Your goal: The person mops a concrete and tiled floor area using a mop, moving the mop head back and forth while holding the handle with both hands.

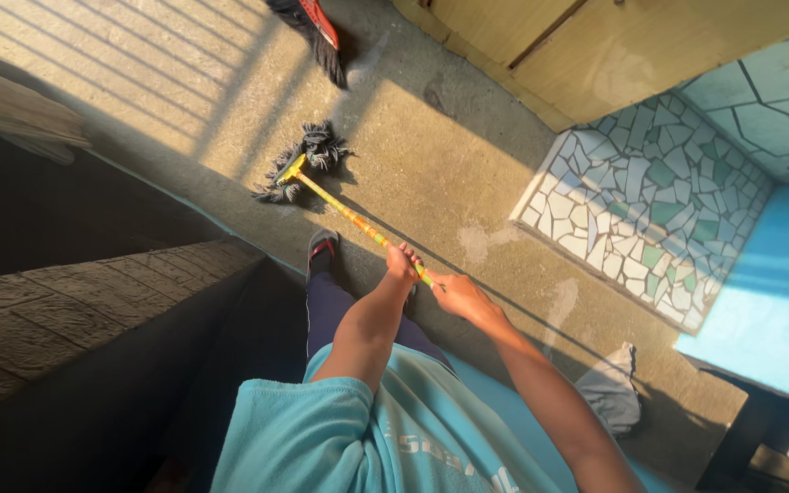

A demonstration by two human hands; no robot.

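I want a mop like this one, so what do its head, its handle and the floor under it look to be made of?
Mop head: dark yarn or cotton-like strands, loose and frayed, matte. Handle, held by the left hand and the right hand: thin rod with a glossy yellow-orange patterned wrap, probably plastic over metal or wood; the core is hidden. Floor: rough grey cement, unpolished.

Mop head [308, 161] was dark stringy cloth, handle [358, 219] glossy yellow-orange wrap. Floor [431, 137] was rough matt concrete. At 3 o'clock, mosaic step [650, 201] was smooth broken tile. Rag [609, 393] was grey cloth.

Mop [340, 205]: yellow-orange patterned handle slanting, dark stringy head splayed on sunlit concrete floor.
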